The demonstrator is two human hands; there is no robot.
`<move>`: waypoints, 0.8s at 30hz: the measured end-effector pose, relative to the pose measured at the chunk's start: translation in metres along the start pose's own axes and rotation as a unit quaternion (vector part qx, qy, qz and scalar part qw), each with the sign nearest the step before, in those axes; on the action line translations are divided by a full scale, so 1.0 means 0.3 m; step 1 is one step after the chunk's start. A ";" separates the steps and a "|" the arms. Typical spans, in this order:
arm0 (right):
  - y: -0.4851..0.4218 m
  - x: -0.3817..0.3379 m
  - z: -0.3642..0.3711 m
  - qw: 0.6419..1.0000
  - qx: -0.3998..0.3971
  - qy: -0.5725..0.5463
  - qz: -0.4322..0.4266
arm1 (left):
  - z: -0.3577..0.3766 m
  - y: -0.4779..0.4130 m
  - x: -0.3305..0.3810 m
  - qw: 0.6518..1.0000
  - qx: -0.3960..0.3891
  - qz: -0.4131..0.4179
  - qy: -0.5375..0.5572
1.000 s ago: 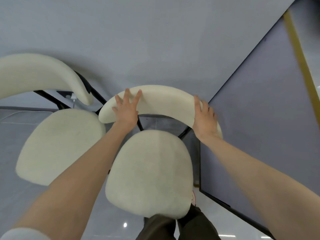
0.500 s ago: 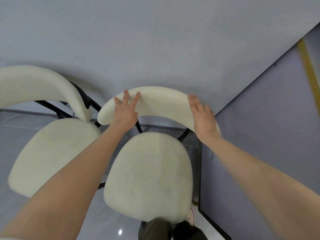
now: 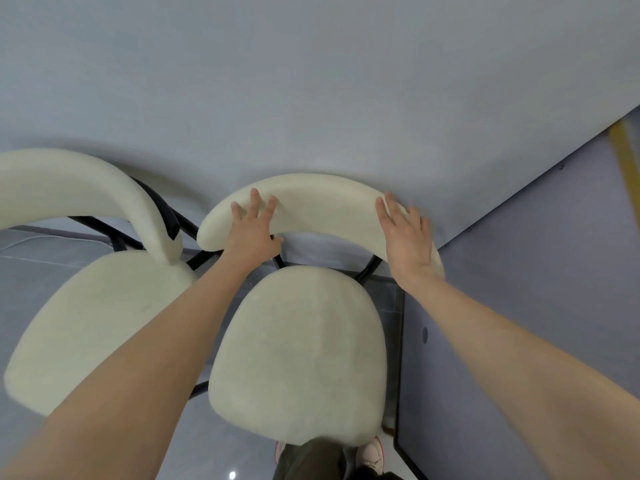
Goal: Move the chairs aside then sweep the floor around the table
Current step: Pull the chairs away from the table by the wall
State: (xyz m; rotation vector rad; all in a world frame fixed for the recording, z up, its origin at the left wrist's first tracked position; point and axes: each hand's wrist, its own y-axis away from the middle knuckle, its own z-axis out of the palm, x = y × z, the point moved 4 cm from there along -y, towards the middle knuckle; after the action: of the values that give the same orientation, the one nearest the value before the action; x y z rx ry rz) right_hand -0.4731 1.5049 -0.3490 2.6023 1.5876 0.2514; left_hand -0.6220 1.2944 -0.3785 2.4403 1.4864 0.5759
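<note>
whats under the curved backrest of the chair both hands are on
Under the backrest two black frame struts run down behind the cream seat, with grey floor between. The left hand and right hand hide parts of the backrest.

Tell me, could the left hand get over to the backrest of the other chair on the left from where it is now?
Probably yes. The left hand rests on the near chair's backrest, and the other chair's backrest curves close beside it with only open space between.
</note>
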 end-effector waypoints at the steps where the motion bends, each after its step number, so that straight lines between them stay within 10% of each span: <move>1: -0.008 0.001 -0.003 1.000 -0.004 -0.002 -0.003 | -0.009 -0.006 -0.002 1.000 -0.003 0.000 -0.001; 24: 0.461 -0.154 -0.137 0.975 -0.057 -0.206 -0.064 | 0.004 0.682 0.029 0.974 0.132 -0.045 0.180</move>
State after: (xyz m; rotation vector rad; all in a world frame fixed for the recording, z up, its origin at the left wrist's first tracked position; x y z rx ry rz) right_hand -0.3802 1.3998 -0.2914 2.2627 1.5271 -0.1913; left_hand -0.4544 1.2077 -0.2984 2.5437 1.9145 0.8915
